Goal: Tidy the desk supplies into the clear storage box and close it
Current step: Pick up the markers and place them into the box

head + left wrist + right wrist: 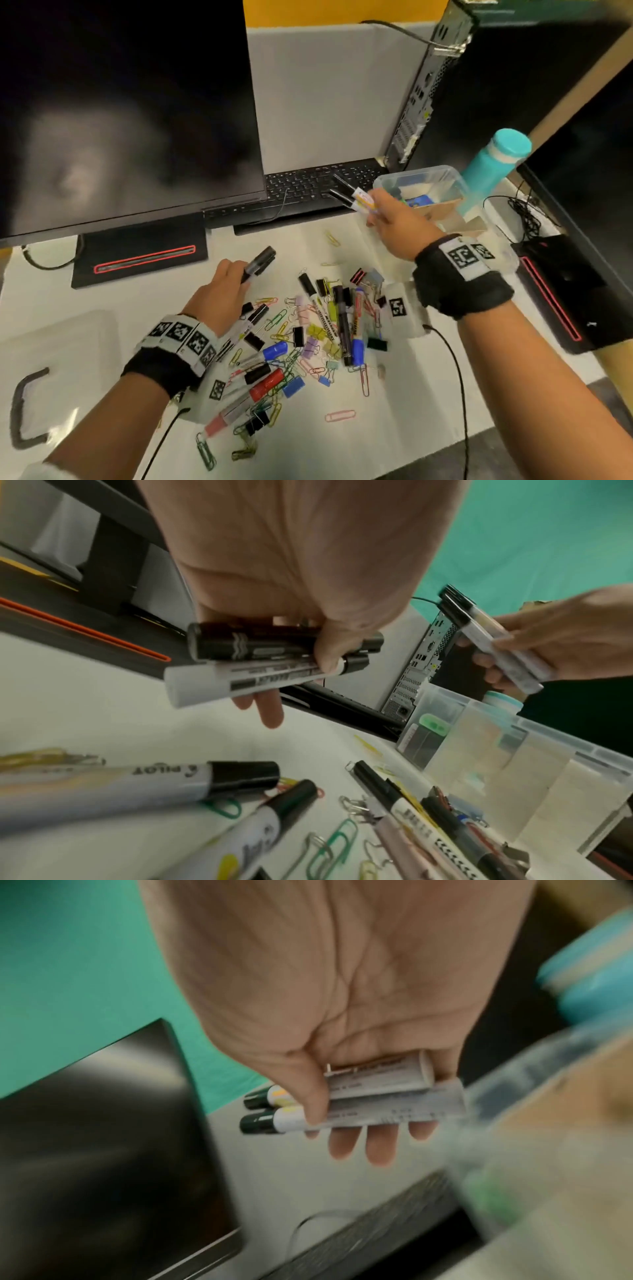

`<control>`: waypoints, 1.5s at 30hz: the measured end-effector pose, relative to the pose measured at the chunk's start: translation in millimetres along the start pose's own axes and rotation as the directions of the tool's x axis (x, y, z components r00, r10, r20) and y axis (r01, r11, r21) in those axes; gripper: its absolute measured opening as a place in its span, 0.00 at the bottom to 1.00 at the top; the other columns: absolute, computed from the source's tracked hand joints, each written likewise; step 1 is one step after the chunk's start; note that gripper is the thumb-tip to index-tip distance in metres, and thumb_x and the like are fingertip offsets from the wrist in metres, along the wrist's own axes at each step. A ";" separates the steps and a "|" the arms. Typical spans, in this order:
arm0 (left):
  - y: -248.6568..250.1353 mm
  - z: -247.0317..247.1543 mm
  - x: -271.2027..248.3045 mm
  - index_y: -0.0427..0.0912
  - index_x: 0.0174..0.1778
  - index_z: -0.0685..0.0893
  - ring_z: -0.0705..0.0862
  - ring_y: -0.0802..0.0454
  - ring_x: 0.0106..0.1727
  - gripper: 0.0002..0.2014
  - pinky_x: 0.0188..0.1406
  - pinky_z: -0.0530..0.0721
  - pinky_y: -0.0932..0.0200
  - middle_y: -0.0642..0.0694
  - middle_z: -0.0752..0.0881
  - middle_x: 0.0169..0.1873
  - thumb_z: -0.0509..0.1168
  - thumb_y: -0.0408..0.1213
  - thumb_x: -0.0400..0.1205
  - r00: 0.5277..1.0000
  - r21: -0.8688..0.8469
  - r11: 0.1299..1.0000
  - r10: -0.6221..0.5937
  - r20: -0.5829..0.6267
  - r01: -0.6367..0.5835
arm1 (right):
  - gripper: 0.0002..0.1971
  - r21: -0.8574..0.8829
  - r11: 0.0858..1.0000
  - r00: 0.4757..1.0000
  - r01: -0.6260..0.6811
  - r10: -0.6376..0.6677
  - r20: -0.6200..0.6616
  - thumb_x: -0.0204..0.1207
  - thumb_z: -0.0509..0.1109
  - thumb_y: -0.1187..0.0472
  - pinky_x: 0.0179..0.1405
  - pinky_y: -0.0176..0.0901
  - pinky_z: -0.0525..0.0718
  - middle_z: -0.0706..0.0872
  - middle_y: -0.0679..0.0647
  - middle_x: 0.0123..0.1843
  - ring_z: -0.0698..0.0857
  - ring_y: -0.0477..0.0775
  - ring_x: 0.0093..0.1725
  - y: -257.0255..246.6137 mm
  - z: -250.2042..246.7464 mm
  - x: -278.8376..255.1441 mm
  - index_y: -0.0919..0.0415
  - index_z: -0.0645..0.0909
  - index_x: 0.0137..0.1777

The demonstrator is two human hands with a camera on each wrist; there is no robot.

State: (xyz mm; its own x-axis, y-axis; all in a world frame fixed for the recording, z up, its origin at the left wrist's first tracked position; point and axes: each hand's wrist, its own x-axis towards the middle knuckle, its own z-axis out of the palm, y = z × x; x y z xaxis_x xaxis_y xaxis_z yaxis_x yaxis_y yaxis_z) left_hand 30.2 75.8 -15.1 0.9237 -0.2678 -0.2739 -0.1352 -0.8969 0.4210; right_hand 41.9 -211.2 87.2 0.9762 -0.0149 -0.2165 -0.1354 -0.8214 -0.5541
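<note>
My left hand (219, 294) grips a bunch of markers (260, 661), dark and white ones, above the desk left of the pile. A heap of markers, binder clips and paper clips (308, 335) lies on the white desk between my arms. My right hand (394, 226) holds two white markers with black caps (359, 1104) raised at the near-left corner of the clear storage box (442, 178). The box stands open at the right, with cardboard dividers and small items inside. Its clear lid (51, 370) with a dark handle lies at the far left.
A large monitor (120, 113) and its base stand at the back left, with a black keyboard (308, 192) behind the pile. A teal bottle (493, 164) stands right behind the box. A computer tower (428, 89) and cables sit at the back right.
</note>
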 end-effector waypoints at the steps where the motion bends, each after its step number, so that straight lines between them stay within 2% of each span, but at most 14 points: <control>1: 2.8 1.7 -1.9 0.50 0.62 0.67 0.85 0.44 0.41 0.10 0.41 0.84 0.47 0.48 0.76 0.53 0.49 0.45 0.86 1.000 -0.035 0.999 -0.026 0.002 0.026 | 0.13 -0.072 0.997 0.999 -0.019 0.016 -0.052 0.83 0.55 0.68 0.55 0.52 0.78 0.83 0.67 0.57 0.82 0.66 0.57 14.8 -17.4 -0.8 0.62 0.71 0.65; 4: 11.6 6.5 -4.6 0.57 0.61 0.66 0.86 0.49 0.44 0.08 0.44 0.84 0.52 0.54 0.84 0.49 0.49 0.45 0.86 0.997 -0.129 0.990 -0.054 0.050 0.060 | 0.18 -0.309 0.938 0.985 -0.158 0.128 -0.114 0.80 0.59 0.65 0.65 0.58 0.76 0.81 0.63 0.66 0.79 0.67 0.65 53.5 -55.3 3.4 0.56 0.73 0.70; 9: 31.6 8.6 -5.5 0.59 0.62 0.67 0.86 0.50 0.45 0.10 0.49 0.86 0.47 0.52 0.85 0.49 0.50 0.45 0.86 0.997 -0.156 0.986 -0.045 0.057 0.053 | 0.20 -0.560 0.809 0.969 -0.182 0.245 0.039 0.79 0.61 0.64 0.64 0.49 0.76 0.80 0.58 0.68 0.80 0.63 0.65 89.6 -77.0 20.8 0.50 0.76 0.70; 16: 56.1 11.7 -19.9 0.47 0.64 0.72 0.79 0.53 0.41 0.11 0.39 0.74 0.57 0.48 0.80 0.48 0.53 0.43 0.86 1.000 -0.147 0.989 -0.004 0.016 0.007 | 0.14 -0.560 0.827 0.950 -0.043 0.208 0.234 0.79 0.67 0.55 0.62 0.42 0.73 0.82 0.54 0.64 0.80 0.59 0.62 86.8 -79.1 32.5 0.54 0.83 0.63; 20: 70.2 6.2 -23.9 0.42 0.64 0.74 0.81 0.52 0.44 0.13 0.45 0.80 0.56 0.49 0.74 0.53 0.55 0.40 0.86 0.995 -0.235 0.969 0.065 -0.080 -0.083 | 0.13 -0.455 0.886 0.981 -0.086 0.154 0.115 0.79 0.67 0.55 0.64 0.45 0.75 0.83 0.53 0.64 0.80 0.57 0.62 86.2 -84.9 22.2 0.52 0.84 0.62; 23: 105.1 -6.0 -22.2 0.45 0.63 0.76 0.82 0.54 0.47 0.12 0.45 0.82 0.59 0.49 0.78 0.52 0.57 0.41 0.85 0.974 -0.322 0.926 0.150 -0.170 -0.199 | 0.14 -0.157 0.988 1.000 0.002 0.001 0.017 0.81 0.64 0.59 0.65 0.44 0.75 0.83 0.50 0.64 0.81 0.51 0.61 72.6 -81.2 -0.4 0.52 0.80 0.65; 26: 154.9 -13.7 -9.5 0.48 0.63 0.77 0.82 0.63 0.45 0.12 0.37 0.78 0.72 0.53 0.80 0.50 0.59 0.43 0.84 0.950 -0.406 0.869 0.193 -0.246 -0.282 | 0.14 0.243 0.963 0.974 0.121 -0.163 0.160 0.81 0.64 0.54 0.70 0.48 0.76 0.83 0.47 0.66 0.81 0.46 0.64 52.9 -63.9 -21.2 0.49 0.78 0.66; 30: 211.2 -9.4 18.7 0.51 0.76 0.70 0.78 0.69 0.45 0.21 0.46 0.77 0.79 0.54 0.76 0.46 0.59 0.39 0.84 0.901 -0.439 0.802 0.268 -0.342 -0.405 | 0.17 0.786 0.616 0.964 -0.055 -0.171 0.201 0.83 0.61 0.60 0.66 0.56 0.81 0.83 0.50 0.64 0.83 0.54 0.64 43.2 -46.0 -31.5 0.53 0.71 0.71; 32: 232.4 -8.7 29.3 0.49 0.80 0.64 0.73 0.70 0.47 0.26 0.52 0.70 0.83 0.50 0.71 0.49 0.59 0.38 0.85 0.881 -0.409 0.801 0.292 -0.372 -0.438 | 0.17 0.897 0.442 0.982 -0.018 -0.159 0.098 0.83 0.60 0.63 0.58 0.53 0.86 0.85 0.50 0.61 0.86 0.52 0.59 47.2 -51.7 -35.0 0.53 0.71 0.71; 34: 249.7 -7.1 36.3 0.48 0.80 0.61 0.72 0.64 0.54 0.27 0.64 0.71 0.75 0.48 0.68 0.56 0.59 0.39 0.84 0.858 -0.370 0.800 0.323 -0.400 -0.473 | 0.16 0.917 0.395 0.986 0.054 -0.164 0.013 0.83 0.59 0.66 0.51 0.46 0.88 0.85 0.51 0.59 0.87 0.49 0.53 55.7 -64.1 -37.6 0.56 0.71 0.70; 36: 257.7 -2.8 42.2 0.51 0.82 0.54 0.69 0.54 0.64 0.30 0.71 0.69 0.61 0.46 0.66 0.61 0.58 0.43 0.84 0.835 -0.268 0.831 0.355 -0.421 -0.488 | 0.13 0.770 0.598 0.973 0.220 -0.189 -0.132 0.83 0.59 0.68 0.52 0.38 0.87 0.85 0.44 0.54 0.86 0.44 0.50 62.7 -82.1 -37.9 0.58 0.71 0.66; 39: 254.7 18.2 50.2 0.47 0.83 0.44 0.63 0.47 0.74 0.34 0.75 0.65 0.53 0.43 0.61 0.74 0.56 0.42 0.85 0.900 -0.160 0.916 0.308 -0.310 -0.368 | 0.11 0.244 0.911 0.928 0.333 -0.272 -0.253 0.83 0.60 0.63 0.52 0.34 0.79 0.82 0.38 0.48 0.83 0.40 0.49 83.7 -103.0 -28.5 0.59 0.72 0.64; 42: 239.2 48.1 49.2 0.43 0.83 0.45 0.55 0.43 0.81 0.33 0.80 0.58 0.50 0.44 0.50 0.82 0.53 0.44 0.86 0.958 -0.032 0.961 0.271 -0.094 -0.275 | 0.13 -0.062 0.968 0.963 0.244 -0.249 -0.099 0.83 0.60 0.61 0.49 0.44 0.75 0.82 0.59 0.53 0.81 0.58 0.49 107.7 -100.4 -9.4 0.60 0.69 0.66; 45: 228.1 68.5 45.6 0.43 0.83 0.44 0.50 0.46 0.83 0.31 0.82 0.55 0.50 0.48 0.41 0.83 0.49 0.48 0.87 0.951 -0.050 0.949 0.310 -0.012 -0.310 | 0.15 -0.248 0.947 0.975 0.203 -0.171 0.144 0.83 0.60 0.63 0.49 0.42 0.70 0.81 0.66 0.60 0.79 0.59 0.52 119.4 -86.8 8.3 0.65 0.69 0.68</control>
State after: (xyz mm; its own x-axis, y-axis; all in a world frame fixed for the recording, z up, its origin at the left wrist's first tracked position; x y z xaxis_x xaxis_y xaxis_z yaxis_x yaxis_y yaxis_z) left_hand 17.0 -165.2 9.3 0.8405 -0.5285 -0.1192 -0.3972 -0.7508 0.5277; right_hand 48.6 -358.9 89.0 0.9501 0.2083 -0.2320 0.1122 -0.9226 -0.3690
